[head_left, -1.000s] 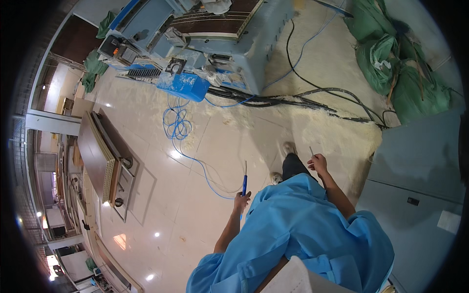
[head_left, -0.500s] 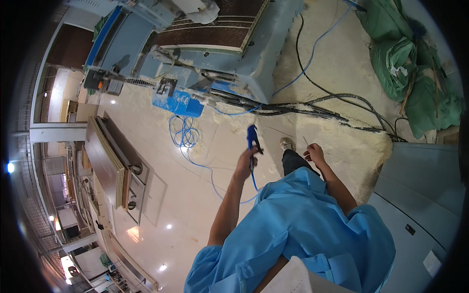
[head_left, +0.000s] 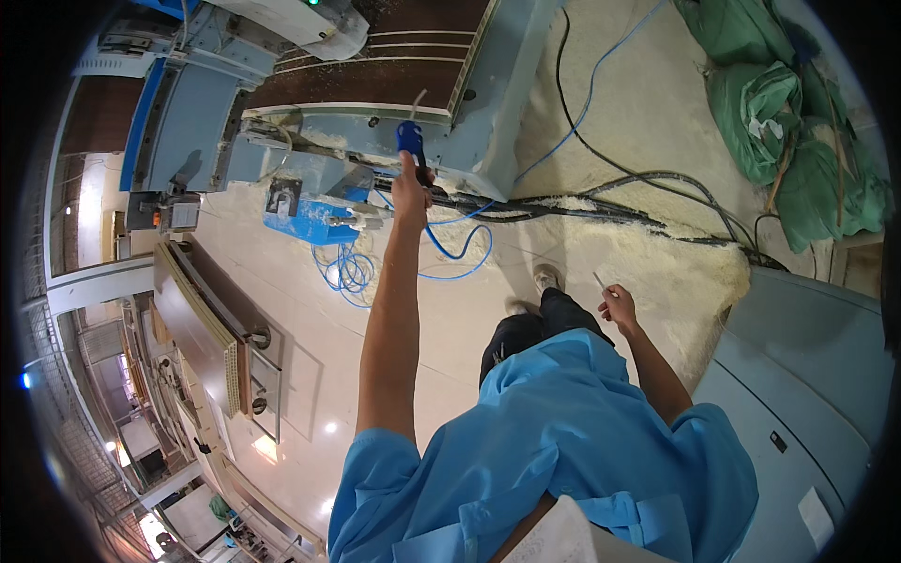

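My left hand is wrapped round a blue air blow gun, with the arm stretched out ahead. Its thin nozzle points at a dark brown panel with light stripes, lying on the bed of a blue-grey machine. From the gun's grip a blue air hose loops down over the floor. Low on the right, my right hand is closed on a thin pale stick; its exact kind is too small to tell. Pale dust and chips lie along the machine's edge.
Black cables run across the dusty floor ahead. Green sacks lie at the far right, above a grey cabinet. Stacked boards rest on a cart at left. A blue motor housing juts from the machine.
My left hand has moved forward and left, lifting the blow gun from over the floor to the panel's edge. The hose has followed. My right hand has shifted slightly, still with the stick.
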Action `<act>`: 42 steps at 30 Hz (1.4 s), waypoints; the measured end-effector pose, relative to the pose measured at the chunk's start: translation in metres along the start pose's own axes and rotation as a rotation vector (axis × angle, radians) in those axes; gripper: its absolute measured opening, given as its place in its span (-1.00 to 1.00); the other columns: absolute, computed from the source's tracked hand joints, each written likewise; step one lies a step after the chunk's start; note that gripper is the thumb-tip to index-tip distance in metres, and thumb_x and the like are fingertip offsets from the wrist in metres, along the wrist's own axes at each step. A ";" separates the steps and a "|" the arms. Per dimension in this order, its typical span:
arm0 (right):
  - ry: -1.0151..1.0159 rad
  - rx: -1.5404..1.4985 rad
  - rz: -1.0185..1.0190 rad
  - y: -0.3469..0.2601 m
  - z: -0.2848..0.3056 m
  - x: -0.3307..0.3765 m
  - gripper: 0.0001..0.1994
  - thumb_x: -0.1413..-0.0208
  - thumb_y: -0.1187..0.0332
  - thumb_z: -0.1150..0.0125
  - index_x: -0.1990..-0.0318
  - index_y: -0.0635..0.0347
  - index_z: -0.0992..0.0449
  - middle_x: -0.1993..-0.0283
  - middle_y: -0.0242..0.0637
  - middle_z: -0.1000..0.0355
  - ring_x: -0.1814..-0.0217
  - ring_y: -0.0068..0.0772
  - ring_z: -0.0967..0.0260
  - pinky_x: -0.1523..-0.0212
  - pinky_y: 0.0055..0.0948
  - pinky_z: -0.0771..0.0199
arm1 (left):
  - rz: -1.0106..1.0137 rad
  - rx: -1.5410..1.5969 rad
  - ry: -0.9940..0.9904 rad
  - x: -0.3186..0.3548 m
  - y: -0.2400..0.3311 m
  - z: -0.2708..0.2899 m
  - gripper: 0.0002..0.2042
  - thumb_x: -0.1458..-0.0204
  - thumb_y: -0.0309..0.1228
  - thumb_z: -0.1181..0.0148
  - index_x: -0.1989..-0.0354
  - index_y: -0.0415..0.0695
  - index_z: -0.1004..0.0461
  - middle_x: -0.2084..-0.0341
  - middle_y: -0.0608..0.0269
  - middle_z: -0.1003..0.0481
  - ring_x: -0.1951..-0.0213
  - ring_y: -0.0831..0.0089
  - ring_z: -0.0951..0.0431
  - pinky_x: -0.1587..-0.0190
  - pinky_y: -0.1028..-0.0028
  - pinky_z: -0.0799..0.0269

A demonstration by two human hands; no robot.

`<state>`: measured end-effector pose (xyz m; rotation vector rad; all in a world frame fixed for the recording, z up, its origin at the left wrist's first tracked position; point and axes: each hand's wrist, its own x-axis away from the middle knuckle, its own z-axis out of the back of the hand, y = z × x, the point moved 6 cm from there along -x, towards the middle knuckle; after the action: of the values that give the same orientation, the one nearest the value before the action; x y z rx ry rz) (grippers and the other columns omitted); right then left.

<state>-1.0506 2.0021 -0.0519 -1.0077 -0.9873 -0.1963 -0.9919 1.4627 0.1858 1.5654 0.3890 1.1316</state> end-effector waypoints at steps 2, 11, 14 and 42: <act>0.000 0.015 0.105 -0.016 -0.009 -0.003 -0.77 -0.38 0.22 -0.15 0.10 0.19 -0.58 0.51 -0.22 -0.52 0.66 -0.55 -0.36 0.66 -0.48 -0.27 | 0.010 -0.060 -0.039 -0.006 0.000 0.005 -0.30 -0.29 0.35 0.04 0.48 -0.13 -0.48 0.67 0.35 -0.40 0.77 0.60 -0.20 0.72 0.49 -0.05; -0.067 -0.343 0.436 -0.232 -0.065 -0.040 -0.75 -0.44 0.22 -0.12 0.01 0.24 -0.48 0.29 -0.19 -0.61 0.55 -0.55 -0.41 0.55 -0.52 -0.35 | -0.050 -0.119 0.101 -0.027 -0.025 0.036 -0.30 -0.32 0.32 0.11 0.52 -0.10 -0.49 0.73 0.41 -0.30 0.73 0.62 -0.19 0.68 0.50 0.01; -0.131 -0.313 0.535 -0.333 -0.083 -0.055 -0.75 -0.44 0.20 -0.13 0.03 0.23 -0.47 0.28 -0.21 -0.61 0.52 -0.55 -0.44 0.51 -0.54 -0.36 | -0.061 -0.267 0.072 -0.030 -0.035 0.033 -0.27 -0.37 0.28 0.15 0.55 -0.18 -0.48 0.67 0.32 -0.38 0.58 0.47 -0.38 0.46 0.36 -0.24; -0.441 -0.024 0.483 -0.546 -0.192 -0.303 -0.82 -0.35 0.30 -0.21 0.23 0.23 -0.55 0.53 -0.36 -0.46 0.62 -0.65 -0.23 0.61 -0.57 -0.16 | -0.078 -0.967 0.482 -0.108 -0.022 -0.040 -0.48 -0.42 0.10 0.11 0.22 -0.18 -0.45 0.42 -0.06 -0.62 0.37 -0.13 -0.63 0.34 0.05 -0.47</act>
<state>-1.4118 1.4627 0.0211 -1.3118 -1.1023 0.4327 -1.0707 1.4122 0.1147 0.4297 0.1566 1.3445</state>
